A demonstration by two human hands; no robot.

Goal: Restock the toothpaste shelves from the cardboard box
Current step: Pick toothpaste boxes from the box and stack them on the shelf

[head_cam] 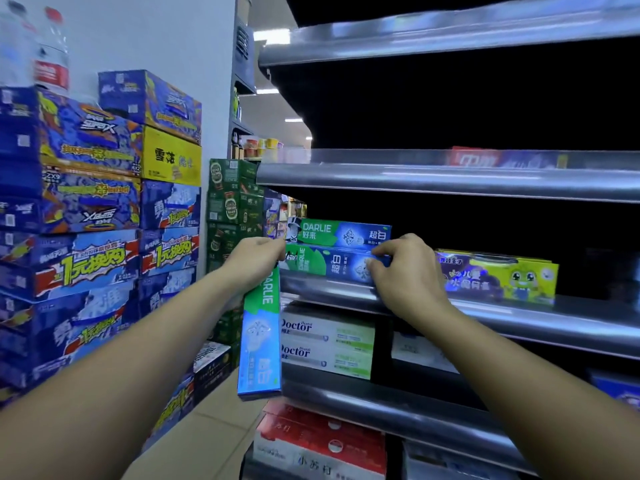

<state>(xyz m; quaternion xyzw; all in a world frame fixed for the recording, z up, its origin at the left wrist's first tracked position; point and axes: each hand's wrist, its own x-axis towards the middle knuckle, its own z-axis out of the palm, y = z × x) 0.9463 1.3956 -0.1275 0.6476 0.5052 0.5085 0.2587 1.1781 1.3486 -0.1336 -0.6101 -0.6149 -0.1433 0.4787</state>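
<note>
Restocking partway | right hand [408, 271] pinches shelved Darlie carton [332, 265], centre | left hand [254, 259] grips hanging Darlie carton [260, 337] | upper-right shelves [450, 181] mostly bare

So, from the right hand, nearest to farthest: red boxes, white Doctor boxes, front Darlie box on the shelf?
1. Front Darlie box, pinched by the right hand, same shelf.
2. Doctor boxes, one shelf below.
3. Red boxes, bottom shelf.
</note>
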